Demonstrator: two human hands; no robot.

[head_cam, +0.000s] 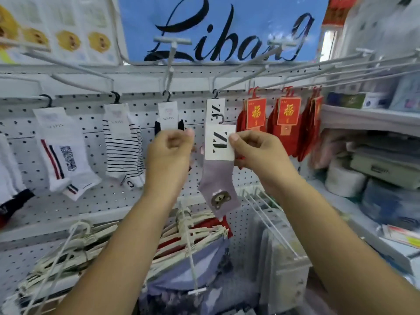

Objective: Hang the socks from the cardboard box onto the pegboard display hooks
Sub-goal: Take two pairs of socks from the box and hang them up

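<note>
Pinching the purple sock's card point(219, 142), right hand point(256, 151); left hand point(169, 151) curled just beside, perhaps holding its edge.

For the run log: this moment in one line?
right hand pinches white ZZ card of lilac bear-patch sock | left hand curled beside card, grip unclear | sock not yet on white wire peg

A blue sign point(250, 19) with black script lettering spans the top. White shelves point(363, 120) at right carry stacked packaged goods. Lighting is bright and even.
</note>
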